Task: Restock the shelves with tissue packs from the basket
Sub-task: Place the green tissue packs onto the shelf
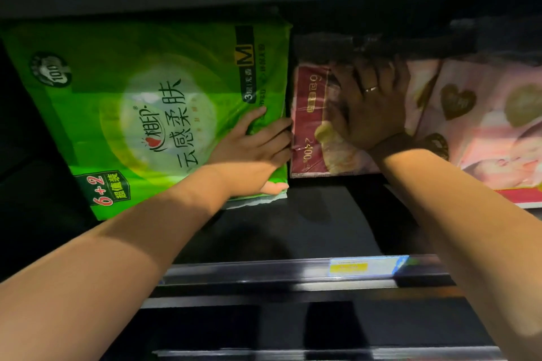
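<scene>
Green tissue pack (140,102) and red tissue pack (311,138) lie side by side on a dark shelf (322,220), one hand on each.

Lying flat with its printed face up, the green tissue pack fills the shelf bay's left part; the left hand (252,146) holds its right front corner, fingers laid over the face towards the edge and thumb hooked round the front corner. Just right of the green pack, nearly touching it along a thin dark gap, lies the red tissue pack, and the right hand (372,105), wearing a ring (371,88), presses flat on it with fingers spread. Farther right of the green pack, against the red one, is a pink pack (481,126) printed with hearts. Forward of the green pack, bare shelf runs to the front rail, which carries a yellow price label (363,266).
</scene>
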`<state>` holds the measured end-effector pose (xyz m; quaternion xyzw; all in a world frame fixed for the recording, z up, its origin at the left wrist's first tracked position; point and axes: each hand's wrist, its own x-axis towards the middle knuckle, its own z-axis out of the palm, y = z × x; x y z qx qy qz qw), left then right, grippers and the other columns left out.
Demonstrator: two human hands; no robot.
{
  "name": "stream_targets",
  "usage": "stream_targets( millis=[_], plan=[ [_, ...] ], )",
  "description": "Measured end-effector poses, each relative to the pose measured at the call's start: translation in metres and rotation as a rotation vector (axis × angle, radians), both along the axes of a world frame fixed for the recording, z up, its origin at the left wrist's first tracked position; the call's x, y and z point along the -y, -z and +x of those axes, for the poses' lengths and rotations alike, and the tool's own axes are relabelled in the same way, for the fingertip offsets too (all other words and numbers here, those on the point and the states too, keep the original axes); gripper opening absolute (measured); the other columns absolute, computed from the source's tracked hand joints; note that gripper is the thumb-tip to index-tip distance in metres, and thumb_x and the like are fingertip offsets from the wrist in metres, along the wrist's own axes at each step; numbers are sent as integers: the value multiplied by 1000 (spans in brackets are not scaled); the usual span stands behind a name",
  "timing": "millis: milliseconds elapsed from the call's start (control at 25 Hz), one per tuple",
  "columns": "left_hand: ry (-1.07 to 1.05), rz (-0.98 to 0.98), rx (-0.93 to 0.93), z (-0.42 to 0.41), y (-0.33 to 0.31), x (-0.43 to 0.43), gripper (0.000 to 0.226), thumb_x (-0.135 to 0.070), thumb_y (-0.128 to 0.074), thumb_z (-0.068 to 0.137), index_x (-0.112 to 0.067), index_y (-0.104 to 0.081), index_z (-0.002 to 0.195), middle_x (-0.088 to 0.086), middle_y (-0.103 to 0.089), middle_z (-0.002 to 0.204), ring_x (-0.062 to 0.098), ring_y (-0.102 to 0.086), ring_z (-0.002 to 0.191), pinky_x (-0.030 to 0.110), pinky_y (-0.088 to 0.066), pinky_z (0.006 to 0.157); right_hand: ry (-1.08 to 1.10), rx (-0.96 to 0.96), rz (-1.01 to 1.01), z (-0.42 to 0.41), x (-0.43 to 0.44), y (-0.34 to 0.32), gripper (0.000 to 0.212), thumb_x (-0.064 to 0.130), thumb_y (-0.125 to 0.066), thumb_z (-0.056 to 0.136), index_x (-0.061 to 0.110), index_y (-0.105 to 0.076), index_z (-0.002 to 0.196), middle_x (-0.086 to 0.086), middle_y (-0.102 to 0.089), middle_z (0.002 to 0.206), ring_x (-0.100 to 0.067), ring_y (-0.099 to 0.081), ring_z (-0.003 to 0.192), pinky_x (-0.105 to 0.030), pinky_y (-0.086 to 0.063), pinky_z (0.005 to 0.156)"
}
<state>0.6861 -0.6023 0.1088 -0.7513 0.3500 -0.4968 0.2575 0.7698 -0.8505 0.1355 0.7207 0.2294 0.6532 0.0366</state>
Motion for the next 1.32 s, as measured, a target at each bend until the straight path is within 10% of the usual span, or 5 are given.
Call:
stream_targets(
  millis=[480, 720, 1320],
  plan=[
    [-225, -38, -12, -49, 1, -52, 77, -70, -64, 71, -27, -50, 133, 1, -30, 151, 24, -27, 139, 48, -7, 116, -216, -222, -3, -44, -67, 13, 69, 62, -46, 89, 19, -35, 143, -16, -22, 151, -38, -22, 141, -59, -11, 113],
    [-501, -239, -2, -70, 2, -114, 116, -88, -55, 61, -20, -27, 150, 14, -7, 159, 35, -3, 148, 76, -5, 103, -209, -303, -210, -60, -108, 26, 94, 73, -49, 74, 21, -26, 149, -13, -14, 153, -38, -10, 141, -51, 8, 114],
    [-560, -145, -331, -29, 13, -140, 116, -91, -33, 65, -24, 5, 153, 9, 13, 159, 33, 12, 146, 78, 3, 100, 29, -488, -390, -36, -151, 52, 117, 85, -54, 61, 27, -9, 152, -13, -6, 160, -41, -9, 140, -61, 3, 111]
  ],
)
